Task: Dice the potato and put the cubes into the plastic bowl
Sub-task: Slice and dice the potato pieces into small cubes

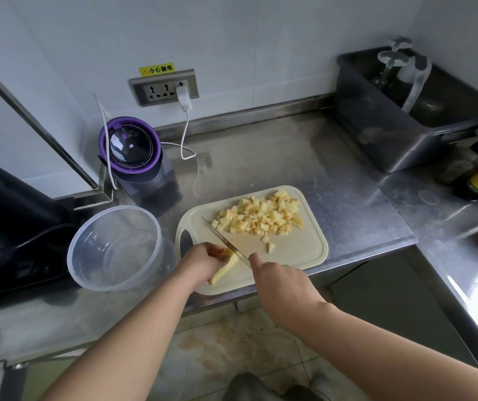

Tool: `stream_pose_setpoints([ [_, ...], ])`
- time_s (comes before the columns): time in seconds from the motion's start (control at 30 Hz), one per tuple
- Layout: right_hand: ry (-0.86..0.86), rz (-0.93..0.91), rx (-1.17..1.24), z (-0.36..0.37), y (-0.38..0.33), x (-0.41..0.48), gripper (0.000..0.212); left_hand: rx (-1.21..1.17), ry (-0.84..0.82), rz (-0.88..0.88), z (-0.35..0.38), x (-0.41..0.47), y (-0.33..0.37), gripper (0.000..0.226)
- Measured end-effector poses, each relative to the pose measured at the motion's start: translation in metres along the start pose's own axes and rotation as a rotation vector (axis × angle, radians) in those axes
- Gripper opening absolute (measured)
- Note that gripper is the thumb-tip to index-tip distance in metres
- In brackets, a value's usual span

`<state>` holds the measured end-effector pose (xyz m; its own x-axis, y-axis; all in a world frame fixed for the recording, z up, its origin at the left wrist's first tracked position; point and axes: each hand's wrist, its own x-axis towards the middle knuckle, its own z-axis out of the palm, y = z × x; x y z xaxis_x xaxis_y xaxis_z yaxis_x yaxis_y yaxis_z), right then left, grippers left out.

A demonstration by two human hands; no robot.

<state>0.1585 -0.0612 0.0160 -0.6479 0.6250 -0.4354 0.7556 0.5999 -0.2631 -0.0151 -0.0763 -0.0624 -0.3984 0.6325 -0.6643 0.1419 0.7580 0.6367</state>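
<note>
Your left hand (207,261) curls over a potato strip (226,270), pinning it to the near left part of the cutting board (298,251). Your right hand (278,280) grips the knife (222,241), forefinger laid along the spine. The blade meets the strip's far end. Cubes (261,217) are heaped at the board's far right. The plastic bowl (87,237) stands just left of the board on the steel counter (263,157).

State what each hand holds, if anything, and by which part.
Right hand grips the knife by its handle, forefinger along the blade's back. Left hand grips the potato piece at its end nearest the blade.
</note>
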Motion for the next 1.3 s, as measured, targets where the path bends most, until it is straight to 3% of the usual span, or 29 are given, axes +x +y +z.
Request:
stream_pose_setpoints([
  [0.2, -0.021, -0.009, -0.004, 0.0, 0.001, 0.002, 0.045, 0.01, 0.011, 0.006, 0.0, 0.001, -0.002, 0.019],
  [0.43, -0.046, -0.016, -0.021, 0.006, 0.004, 0.012, 0.044, 0.136, 0.024, 0.04, 0.0, 0.002, -0.002, 0.039],
  [0.73, -0.131, 0.068, 0.077, 0.027, 0.016, 0.023, 0.044, 0.164, 0.013, 0.095, -0.003, -0.002, -0.001, 0.02],
  [0.9, -0.1, 0.087, 0.084, 0.027, 0.016, 0.02, 0.044, 0.14, 0.013, 0.1, -0.002, -0.005, -0.002, 0.02],
  [1.1, 0.052, 0.068, 0.038, 0.009, 0.02, 0.011, 0.047, 0.076, -0.014, 0.083, -0.003, -0.007, -0.002, 0.034],
  [1.3, 0.022, 0.036, 0.01, 0.005, 0.006, 0.0, 0.047, 0.046, 0.011, 0.08, -0.003, -0.011, -0.003, 0.035],
])
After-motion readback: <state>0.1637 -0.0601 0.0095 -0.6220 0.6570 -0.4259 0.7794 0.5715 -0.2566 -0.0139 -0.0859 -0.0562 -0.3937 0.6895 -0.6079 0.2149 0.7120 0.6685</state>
